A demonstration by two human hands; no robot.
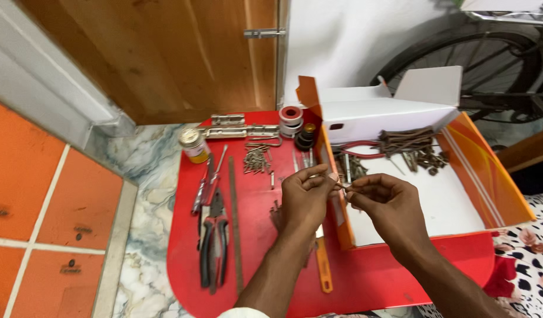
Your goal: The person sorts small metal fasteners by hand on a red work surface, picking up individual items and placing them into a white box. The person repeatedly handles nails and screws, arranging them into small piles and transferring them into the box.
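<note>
**Head view: both hands pinch one small metal piece over the box edge**

Head view puts my two forearms reaching up from the bottom edge. My left hand (305, 197) has its fingers curled, thumb and forefinger pinched on the near end of a thin metal piece (342, 186). My right hand (384, 203) meets it from the other side, its grip also pinched on that same piece, so the two hands are almost touching. I cannot tell what kind of fastener it is; it is too small. The piece hangs above the orange side wall of the open cardboard box (489, 182).

Below my hands an orange-handled tool (323, 272) lies on the red worktop (265, 235). To the left I see pliers (214, 241), a long narrow metal strip (234, 221) and a few slim tools beside them. Farther up sits a pile of nails (256, 159), then a small jar with a gold lid (194, 144), metal door bolts (239, 131) and a roll of tape (291, 115).

Inside the box lie red-handled pliers (365, 150) and a heap of dark screws (416, 147). Beyond it I see a wooden door (165, 53) and a bicycle wheel (477, 59).
</note>
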